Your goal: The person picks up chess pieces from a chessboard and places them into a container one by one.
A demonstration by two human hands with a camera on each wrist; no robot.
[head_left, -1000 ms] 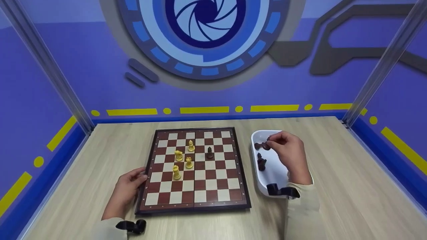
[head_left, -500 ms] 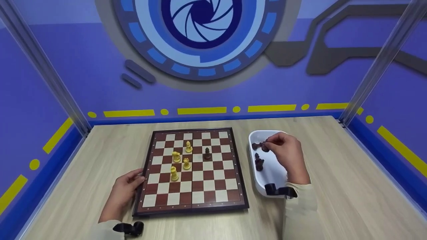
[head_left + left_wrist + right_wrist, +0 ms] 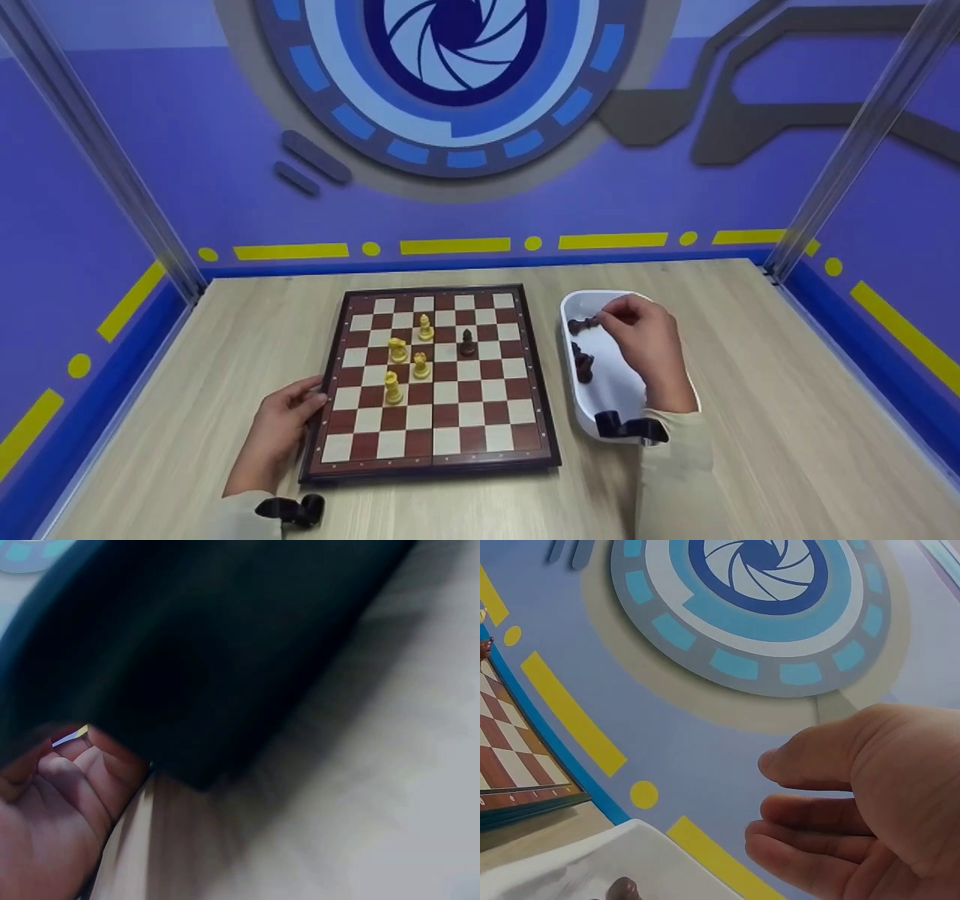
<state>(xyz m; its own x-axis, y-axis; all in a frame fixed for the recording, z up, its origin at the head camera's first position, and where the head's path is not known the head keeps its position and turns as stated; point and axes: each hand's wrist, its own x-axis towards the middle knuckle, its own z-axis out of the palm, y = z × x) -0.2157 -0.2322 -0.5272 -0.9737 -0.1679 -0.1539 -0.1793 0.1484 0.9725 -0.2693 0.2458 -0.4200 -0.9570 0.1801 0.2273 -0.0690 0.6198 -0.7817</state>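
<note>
My left hand [image 3: 276,435] grips the left edge of a brown-and-cream chessboard [image 3: 486,436], its thumb at the rim. In the left wrist view the board's dark underside [image 3: 225,652] fills much of the picture, with the fingers at its edge. Over a white tray [image 3: 619,375] to the right, my right hand [image 3: 646,341] hovers with thumb and fingers slightly apart. A dark chess piece [image 3: 579,326] lies right by its fingertips. The right wrist view shows nothing between the thumb and fingers of that hand [image 3: 855,810]. Another dark piece [image 3: 584,367] lies nearer in the tray.
On the board stand several yellowish pieces, among them a knight [image 3: 397,350] and a tall piece [image 3: 393,388], and one dark piece [image 3: 467,342]. The wooden table [image 3: 187,360] is bounded by blue-purple walls [image 3: 450,217] at the back and sides.
A dark piece that showed upright at the right fingertips no longer shows there; a lying piece is visible beside them. Both hands and the board have hardly moved; the head view shifted slightly.
</note>
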